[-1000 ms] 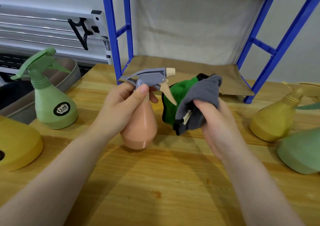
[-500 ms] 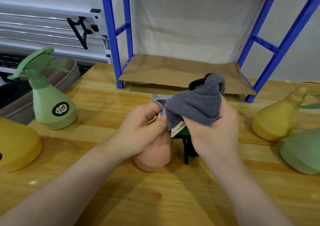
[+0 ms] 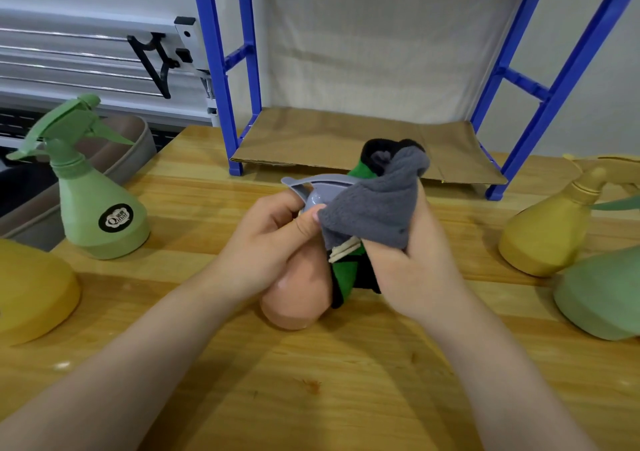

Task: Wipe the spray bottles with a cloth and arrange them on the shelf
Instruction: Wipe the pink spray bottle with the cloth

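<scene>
Left hand [image 3: 270, 243] grips the pink bottle [image 3: 298, 298]; right hand [image 3: 412, 270] clutches the cloth [image 3: 374, 211] against it.

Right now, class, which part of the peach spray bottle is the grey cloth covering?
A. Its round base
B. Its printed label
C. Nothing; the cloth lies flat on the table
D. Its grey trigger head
D: the right hand presses the grey cloth over the grey trigger head while the left hand holds the peach spray bottle by the neck.
</scene>
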{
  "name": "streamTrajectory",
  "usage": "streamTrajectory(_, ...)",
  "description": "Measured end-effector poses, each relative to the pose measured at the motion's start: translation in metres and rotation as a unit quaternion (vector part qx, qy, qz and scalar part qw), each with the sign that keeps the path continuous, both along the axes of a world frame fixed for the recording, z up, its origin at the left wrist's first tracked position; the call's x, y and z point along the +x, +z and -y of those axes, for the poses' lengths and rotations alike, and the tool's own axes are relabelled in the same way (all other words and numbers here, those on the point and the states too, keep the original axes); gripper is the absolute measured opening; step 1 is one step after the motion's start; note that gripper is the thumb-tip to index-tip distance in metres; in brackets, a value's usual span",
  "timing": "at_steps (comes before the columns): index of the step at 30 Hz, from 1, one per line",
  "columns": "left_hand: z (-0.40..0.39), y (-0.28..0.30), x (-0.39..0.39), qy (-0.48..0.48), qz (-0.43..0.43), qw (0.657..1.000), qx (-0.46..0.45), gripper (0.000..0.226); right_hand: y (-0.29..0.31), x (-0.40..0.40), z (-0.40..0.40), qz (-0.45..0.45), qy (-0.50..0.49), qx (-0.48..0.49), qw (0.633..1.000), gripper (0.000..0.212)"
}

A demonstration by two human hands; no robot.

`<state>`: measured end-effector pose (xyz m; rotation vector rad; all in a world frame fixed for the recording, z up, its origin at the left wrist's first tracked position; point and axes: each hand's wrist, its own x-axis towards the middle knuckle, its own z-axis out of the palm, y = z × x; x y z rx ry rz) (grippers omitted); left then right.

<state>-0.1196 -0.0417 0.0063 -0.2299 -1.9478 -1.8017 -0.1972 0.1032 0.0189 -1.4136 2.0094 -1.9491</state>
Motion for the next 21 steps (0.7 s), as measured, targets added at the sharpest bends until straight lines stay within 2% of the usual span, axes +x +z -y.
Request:
streamTrajectory(2, 0.0, 0.0, -0.001, 0.008, 0.0, 1.0, -0.002, 0.023, -0.001, 0.003, 0.003, 0.005, -0.003, 0.003, 1.0, 0.037)
streamTrajectory(8, -0.006, -0.002, -0.001, -0.011, -0.005, 1.0, 0.009, 0.024, -0.004, 0.011, 0.008, 0.049, -0.055, -0.039, 0.997, 0.033)
streamTrajectory(13, -0.008, -0.007, -0.002, 0.008, 0.001, 1.0, 0.0, 0.028, -0.002, 0.011, 0.0, 0.037, -0.13, -0.005, 0.991, 0.009)
streamTrajectory(17, -0.013, -0.009, -0.003, 0.022, 0.01, 0.999, -0.037, 0.018, 0.0, 0.011, -0.002, 0.052, -0.165, -0.022, 0.985, 0.027)
streamTrajectory(21, -0.01, -0.006, -0.002, 0.065, 0.004, 0.996, -0.067, 0.043, 0.006, 0.012, 0.0, 0.124, -0.113, -0.05, 0.985, 0.025)
